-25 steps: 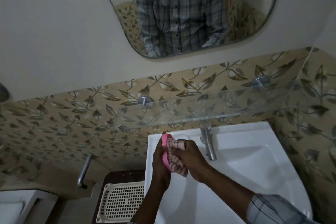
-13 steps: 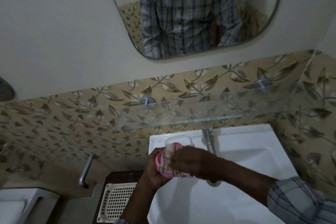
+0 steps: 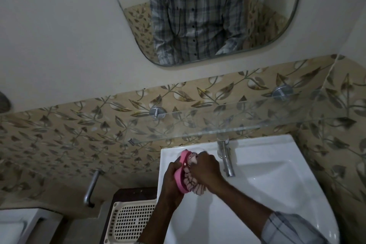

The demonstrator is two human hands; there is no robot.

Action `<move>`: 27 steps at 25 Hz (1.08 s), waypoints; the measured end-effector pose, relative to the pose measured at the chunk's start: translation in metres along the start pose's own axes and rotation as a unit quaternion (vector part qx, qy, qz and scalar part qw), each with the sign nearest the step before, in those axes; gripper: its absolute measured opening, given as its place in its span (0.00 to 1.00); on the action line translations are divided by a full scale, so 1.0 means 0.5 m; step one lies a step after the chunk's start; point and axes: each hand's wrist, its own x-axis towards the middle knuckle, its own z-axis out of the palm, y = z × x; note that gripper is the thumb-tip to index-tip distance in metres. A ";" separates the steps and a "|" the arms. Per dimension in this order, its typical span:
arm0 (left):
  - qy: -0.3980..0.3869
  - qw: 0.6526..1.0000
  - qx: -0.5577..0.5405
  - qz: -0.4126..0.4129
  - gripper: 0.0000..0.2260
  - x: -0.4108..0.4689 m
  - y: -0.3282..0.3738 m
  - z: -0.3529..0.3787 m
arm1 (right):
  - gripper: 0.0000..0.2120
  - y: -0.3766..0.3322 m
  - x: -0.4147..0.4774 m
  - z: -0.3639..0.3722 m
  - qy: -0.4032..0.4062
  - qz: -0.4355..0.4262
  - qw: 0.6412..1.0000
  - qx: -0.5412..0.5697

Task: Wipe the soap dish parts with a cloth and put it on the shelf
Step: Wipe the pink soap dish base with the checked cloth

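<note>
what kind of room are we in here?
A bathroom, probably a home one: a white washbasin with a tap, a wall mirror above it, and a glass shelf fixed to leaf-patterned tiles.

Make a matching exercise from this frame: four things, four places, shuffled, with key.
Things
1. soap dish
2. cloth
3. tap
4. basket

Places
A. gripped by the right hand, pressed against the pink part
B. left of the sink, on a dark stand
C. held in the left hand
D. at the back of the sink, below the glass shelf

Pairs: 1-C, 2-A, 3-D, 4-B
</note>
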 end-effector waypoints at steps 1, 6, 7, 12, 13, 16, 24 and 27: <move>0.006 1.000 -0.011 0.008 0.24 0.003 0.004 -0.005 | 0.03 0.001 0.001 -0.017 -0.035 0.032 0.994 0.097; -0.005 0.991 -0.128 -0.030 0.25 -0.001 0.018 -0.029 | 0.06 0.028 -0.005 -0.103 0.034 -0.108 0.979 0.172; -0.025 0.989 -0.139 -0.039 0.25 -0.003 0.010 -0.029 | 0.08 0.027 -0.014 -0.098 0.052 -0.187 0.974 0.114; -0.067 0.981 -0.165 -0.078 0.29 -0.014 0.002 -0.006 | 0.19 0.070 -0.066 0.004 -0.027 -0.433 0.881 -0.186; -0.076 0.980 -0.163 -0.087 0.31 -0.014 0.004 -0.010 | 0.20 0.086 -0.049 -0.005 -0.018 -0.509 0.833 -0.215; -0.091 0.978 -0.170 -0.081 0.28 -0.015 0.010 -0.017 | 0.21 0.104 -0.003 -0.043 0.064 -0.575 0.780 -0.239; -0.092 0.983 -0.152 -0.038 0.34 -0.020 0.010 -0.047 | 0.17 0.107 -0.009 -0.095 0.026 -0.297 0.955 -0.011; -0.129 0.984 -0.126 -0.005 0.37 -0.017 0.012 -0.052 | 0.09 0.126 -0.006 -0.116 0.094 -0.129 0.978 0.136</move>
